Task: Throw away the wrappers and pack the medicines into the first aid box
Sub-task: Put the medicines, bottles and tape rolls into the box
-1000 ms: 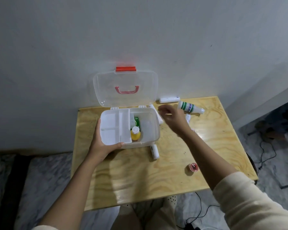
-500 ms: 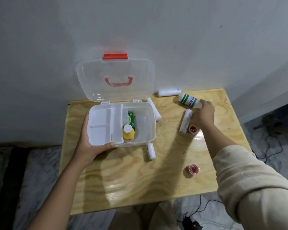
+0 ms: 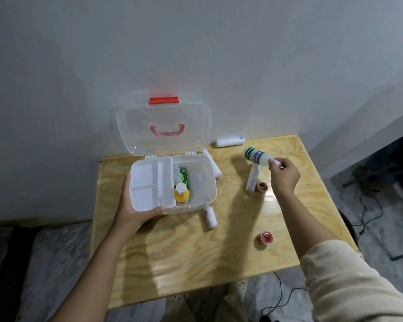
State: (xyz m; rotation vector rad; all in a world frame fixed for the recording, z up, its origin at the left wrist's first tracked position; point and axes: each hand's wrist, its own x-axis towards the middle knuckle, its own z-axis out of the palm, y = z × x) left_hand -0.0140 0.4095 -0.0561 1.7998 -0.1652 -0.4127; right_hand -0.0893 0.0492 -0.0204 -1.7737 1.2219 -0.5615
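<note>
The white first aid box (image 3: 203, 201) stands open on the wooden table (image 3: 196, 263), its clear lid (image 3: 164, 126) leaning back against the wall. Inside lie a yellow bottle (image 3: 181, 194) and a green pack (image 3: 184, 176), beside a white divider tray (image 3: 149, 184). My left hand (image 3: 135, 210) grips the box's front left corner. My right hand (image 3: 284, 175) holds a white bottle with green bands (image 3: 256, 155) by its cap, lifted off the table to the right of the box.
White bandage rolls lie by the wall (image 3: 230, 141), behind the box (image 3: 215, 168), under the lifted bottle (image 3: 251, 180) and in front of the box (image 3: 210, 216). Two small red tape rolls (image 3: 262, 187) (image 3: 265, 238) sit on the right. Cables trail on the floor.
My right hand went from above the box out to the white and green bottle, took it by the cap and lifted it off the table. My left hand stayed on the box.
</note>
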